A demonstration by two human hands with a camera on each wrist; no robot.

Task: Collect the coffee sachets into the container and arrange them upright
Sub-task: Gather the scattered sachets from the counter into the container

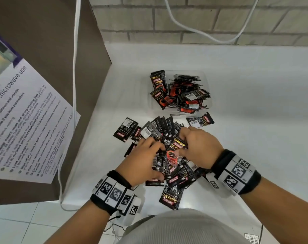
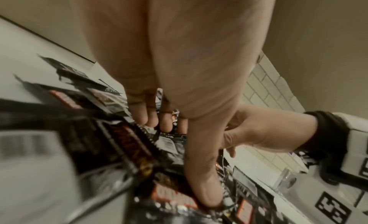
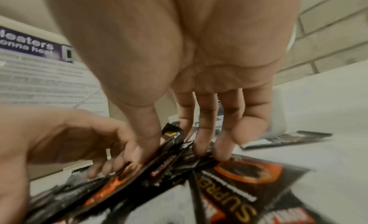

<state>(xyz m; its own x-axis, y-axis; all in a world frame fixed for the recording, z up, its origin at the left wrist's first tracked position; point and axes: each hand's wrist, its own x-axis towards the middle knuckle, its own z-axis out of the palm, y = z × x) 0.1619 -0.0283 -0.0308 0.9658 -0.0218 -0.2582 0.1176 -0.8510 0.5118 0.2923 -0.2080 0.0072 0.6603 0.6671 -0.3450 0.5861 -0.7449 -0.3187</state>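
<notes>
Left hand [image 1: 140, 161]: palm down on the near pile of coffee sachets [image 1: 169, 194], fingers [image 2: 153, 115] bent and spread over the packets, thumb [image 2: 203, 180] pressing a sachet flat; a firm grip on any one packet cannot be told.

Right hand [image 1: 200, 147]: just beside the left hand, over the same pile, thumb [image 3: 143, 137] and fingers [image 3: 201, 133] pinching a small bunch of sachets, one red-and-black packet [image 1: 174, 154] lying between the two hands.

Loose sachets [image 1: 126, 129]: black packets scattered flat on the white worktop [image 1: 255, 103], beyond and beneath both hands; one lone sachet [image 1: 200, 120] beyond the right hand.

Container [image 1: 206, 80]: clear plastic, well beyond the hands, already holding many sachets, mostly leaning or jumbled, some roughly upright at its left side.

Printed notice [image 1: 26, 120]: on a brown panel left of the left hand.

White cable [image 1: 75, 67]: hanging beside the notice.
</notes>
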